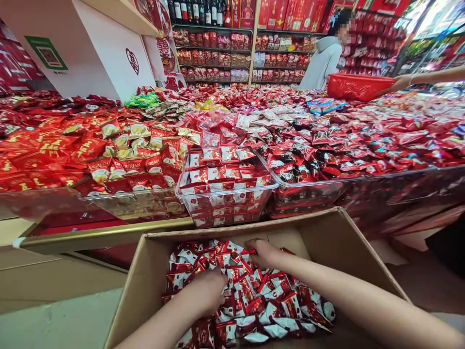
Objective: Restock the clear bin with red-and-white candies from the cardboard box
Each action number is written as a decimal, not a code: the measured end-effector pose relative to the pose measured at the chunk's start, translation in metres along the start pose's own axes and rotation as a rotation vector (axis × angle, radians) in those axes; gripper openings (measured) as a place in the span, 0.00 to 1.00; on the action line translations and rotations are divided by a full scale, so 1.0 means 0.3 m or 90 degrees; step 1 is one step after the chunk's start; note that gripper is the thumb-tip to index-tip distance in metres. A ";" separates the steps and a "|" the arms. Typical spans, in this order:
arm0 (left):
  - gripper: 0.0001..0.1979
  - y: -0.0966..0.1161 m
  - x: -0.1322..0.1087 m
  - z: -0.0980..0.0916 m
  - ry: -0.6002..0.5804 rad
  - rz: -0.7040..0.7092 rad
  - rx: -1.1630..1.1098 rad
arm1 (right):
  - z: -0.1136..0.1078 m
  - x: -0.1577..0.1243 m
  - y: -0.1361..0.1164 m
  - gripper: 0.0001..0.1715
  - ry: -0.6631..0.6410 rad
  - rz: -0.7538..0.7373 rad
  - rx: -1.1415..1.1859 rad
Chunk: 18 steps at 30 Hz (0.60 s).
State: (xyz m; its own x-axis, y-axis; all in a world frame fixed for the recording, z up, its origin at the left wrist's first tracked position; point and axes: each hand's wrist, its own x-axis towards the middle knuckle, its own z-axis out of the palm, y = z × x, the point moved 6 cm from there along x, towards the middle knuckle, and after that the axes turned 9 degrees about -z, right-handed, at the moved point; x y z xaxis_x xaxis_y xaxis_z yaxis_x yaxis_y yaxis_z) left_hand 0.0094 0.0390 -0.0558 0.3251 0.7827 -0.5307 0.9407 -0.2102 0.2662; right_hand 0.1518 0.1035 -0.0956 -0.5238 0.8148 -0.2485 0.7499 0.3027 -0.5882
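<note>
A cardboard box (323, 232) sits low in front of me, holding many red-and-white wrapped candies (261, 305). My left hand (209, 286) is pushed down into the pile with its fingers curled among the packets. My right hand (264, 253) reaches to the far side of the pile, fingers bent down into the candies. What each hand grips is hidden by the packets. Just beyond the box stands a clear plastic bin (225, 191) filled with the same red-and-white candies.
A long display counter (109, 232) carries several clear bins of red packaged sweets. Another person's arm holds a red basket (354, 86) at the back right. A person in a grey top (321, 60) stands by shelves of red boxes. A white pillar (90, 53) rises at left.
</note>
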 end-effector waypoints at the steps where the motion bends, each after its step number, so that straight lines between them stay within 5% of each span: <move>1: 0.12 -0.012 0.010 -0.008 0.008 -0.004 -0.018 | 0.006 0.009 0.006 0.16 0.004 0.008 0.017; 4: 0.14 -0.033 0.032 -0.050 0.057 -0.022 -0.095 | -0.013 0.006 0.008 0.07 0.025 0.019 0.074; 8: 0.23 0.009 0.035 -0.106 0.119 -0.001 -0.227 | -0.087 -0.036 -0.033 0.10 0.053 0.001 0.174; 13: 0.15 0.112 0.008 -0.111 0.016 0.131 -0.669 | -0.132 -0.105 -0.125 0.16 0.071 0.000 0.522; 18: 0.12 0.097 0.002 -0.105 0.021 0.076 -0.817 | -0.142 -0.133 -0.184 0.19 0.112 -0.020 0.640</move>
State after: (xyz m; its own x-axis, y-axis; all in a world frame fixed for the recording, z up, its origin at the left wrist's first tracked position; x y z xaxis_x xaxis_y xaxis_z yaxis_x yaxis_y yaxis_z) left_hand 0.0340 0.0520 -0.0230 0.3810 0.8160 -0.4348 0.1349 0.4162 0.8992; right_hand 0.1486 0.0754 -0.0204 -0.4097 0.8992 -0.1537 0.0084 -0.1648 -0.9863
